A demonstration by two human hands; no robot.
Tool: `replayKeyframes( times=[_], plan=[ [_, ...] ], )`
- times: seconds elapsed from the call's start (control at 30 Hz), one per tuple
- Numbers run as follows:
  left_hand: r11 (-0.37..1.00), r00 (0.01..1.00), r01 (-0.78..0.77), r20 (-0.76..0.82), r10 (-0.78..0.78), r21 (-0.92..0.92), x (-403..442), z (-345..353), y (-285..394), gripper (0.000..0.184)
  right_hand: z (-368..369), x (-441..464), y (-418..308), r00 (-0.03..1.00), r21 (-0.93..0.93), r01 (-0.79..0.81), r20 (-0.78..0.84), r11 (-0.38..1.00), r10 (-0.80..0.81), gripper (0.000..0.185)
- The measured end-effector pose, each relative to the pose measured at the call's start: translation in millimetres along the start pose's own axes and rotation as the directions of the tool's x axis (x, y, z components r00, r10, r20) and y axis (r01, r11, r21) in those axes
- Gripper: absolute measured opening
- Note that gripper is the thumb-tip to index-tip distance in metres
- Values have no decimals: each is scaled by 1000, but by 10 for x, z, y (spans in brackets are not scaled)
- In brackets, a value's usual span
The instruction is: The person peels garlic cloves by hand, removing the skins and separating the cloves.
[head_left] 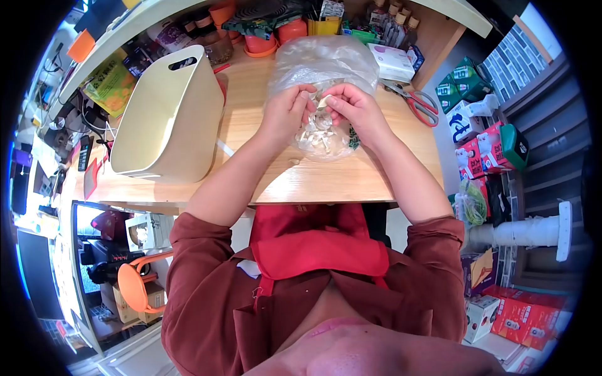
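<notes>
A clear plastic bag (pixel 326 59) lies on the wooden table, with small pale pieces (pixel 323 139) inside its near part. Over the bag, my right hand (pixel 356 108) pinches a small pale piece (pixel 324 101) between thumb and fingers. My left hand (pixel 290 109) is just beside it, fingers bent and pressed together; whatever it may hold is too small to make out. The hands are close to each other above the pale pieces.
A cream bin (pixel 169 119) stands on the table at the left. Red-handled scissors (pixel 419 103) lie at the right, near a white box (pixel 392 61). Orange pots (pixel 260 45) and bottles (pixel 398 28) line the back. An orange stool (pixel 133 285) is at lower left.
</notes>
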State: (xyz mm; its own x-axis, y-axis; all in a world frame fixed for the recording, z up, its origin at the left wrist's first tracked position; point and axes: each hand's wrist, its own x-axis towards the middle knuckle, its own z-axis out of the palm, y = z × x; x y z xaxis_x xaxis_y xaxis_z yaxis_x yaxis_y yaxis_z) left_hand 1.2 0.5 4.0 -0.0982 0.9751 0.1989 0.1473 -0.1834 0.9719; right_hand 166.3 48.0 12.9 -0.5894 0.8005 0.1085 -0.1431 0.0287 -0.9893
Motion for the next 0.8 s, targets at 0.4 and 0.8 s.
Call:
replayKeyframes(
  times=[0.4,0.8],
  plan=[
    [963,910,186,403,-95,-194,-15,-94,14,21,-11,-10,31,990,92,4,138,996,-16,9],
    [936,909,169,417,-26,-310,-13,-58,-34,11,-39,10,122,983,425,-110,182,898,34,10]
  ],
)
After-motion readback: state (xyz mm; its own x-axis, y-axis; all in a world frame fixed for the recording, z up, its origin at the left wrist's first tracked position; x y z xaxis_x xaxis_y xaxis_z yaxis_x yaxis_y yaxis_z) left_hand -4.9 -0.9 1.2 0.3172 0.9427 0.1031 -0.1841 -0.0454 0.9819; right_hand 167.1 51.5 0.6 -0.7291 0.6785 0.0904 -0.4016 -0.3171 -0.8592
